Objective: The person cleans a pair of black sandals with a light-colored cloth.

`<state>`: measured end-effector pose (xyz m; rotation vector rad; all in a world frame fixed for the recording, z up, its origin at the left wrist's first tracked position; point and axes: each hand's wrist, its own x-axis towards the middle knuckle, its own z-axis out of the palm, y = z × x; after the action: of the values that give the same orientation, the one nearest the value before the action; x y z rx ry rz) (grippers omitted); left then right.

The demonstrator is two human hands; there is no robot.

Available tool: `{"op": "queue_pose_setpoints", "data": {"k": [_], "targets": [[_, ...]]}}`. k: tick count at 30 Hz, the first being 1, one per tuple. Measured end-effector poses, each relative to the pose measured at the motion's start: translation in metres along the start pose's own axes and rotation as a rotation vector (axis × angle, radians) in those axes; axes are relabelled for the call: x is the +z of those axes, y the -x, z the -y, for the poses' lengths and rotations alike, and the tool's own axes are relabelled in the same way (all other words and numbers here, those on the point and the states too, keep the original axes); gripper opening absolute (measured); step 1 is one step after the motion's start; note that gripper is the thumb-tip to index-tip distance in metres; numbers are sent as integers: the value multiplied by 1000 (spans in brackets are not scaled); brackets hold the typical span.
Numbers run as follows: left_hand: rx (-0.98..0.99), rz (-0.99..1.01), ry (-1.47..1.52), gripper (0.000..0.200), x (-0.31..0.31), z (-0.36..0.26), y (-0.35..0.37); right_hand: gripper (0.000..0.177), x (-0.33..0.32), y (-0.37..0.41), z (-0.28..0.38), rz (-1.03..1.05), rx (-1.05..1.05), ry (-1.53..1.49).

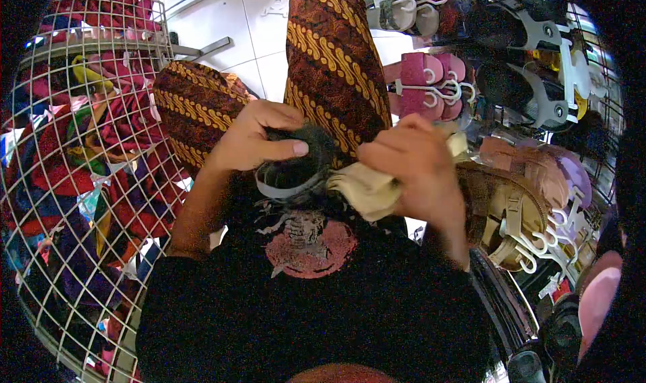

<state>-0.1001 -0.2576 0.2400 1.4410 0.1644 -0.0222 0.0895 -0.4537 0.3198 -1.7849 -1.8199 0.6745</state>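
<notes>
In the head view, my left hand (259, 141) grips a black sandal (286, 174) with a grey edge, the thumb lying across its dark upper side. My right hand (414, 161) is closed round a bunched beige cloth (367, 188), slightly blurred. One end of the cloth reaches the sandal's right side, and another part sticks out beyond my knuckles. Both hands are in front of my black printed shirt (309, 295), above my lap in brown and yellow patterned fabric (336, 60). Part of the sandal is hidden behind my left fingers.
A wire mesh basket (165, 40) full of colourful cloth stands close on my left. Pairs of sandals on white hangers, pink ones (424, 80) and tan ones (515, 215) among them, crowd my right side. White floor tiles (259, 20) show ahead.
</notes>
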Motion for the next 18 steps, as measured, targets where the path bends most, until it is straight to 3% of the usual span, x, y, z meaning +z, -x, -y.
{"op": "queue_pose_setpoints", "data": {"k": [1,4,8,9,12,13,16,18], "targets": [[64,-16,0,19,0,2,1,40,8,1,1,31,14,14],[-238,-188,139,19,2,0,4,43,7,-5,6,50,69,-99],[-336,-360,51,26,-3,0,-26,33,4,-8,-7,-256,267,39],[-368,-404,2,30,-3,-2,-36,33,1,-12,-8,-265,424,21],[-278,-503,163,29,-2,23,-56,34,4,-21,-34,-260,485,-64],[-250,-442,422,30,-6,56,-58,32,6,-29,-37,-236,522,-324],[-155,-462,457,29,-7,61,-55,30,38,-38,-58,-267,571,-395],[-240,-370,568,31,-16,84,-58,30,44,-32,-57,-228,573,-310]]}}
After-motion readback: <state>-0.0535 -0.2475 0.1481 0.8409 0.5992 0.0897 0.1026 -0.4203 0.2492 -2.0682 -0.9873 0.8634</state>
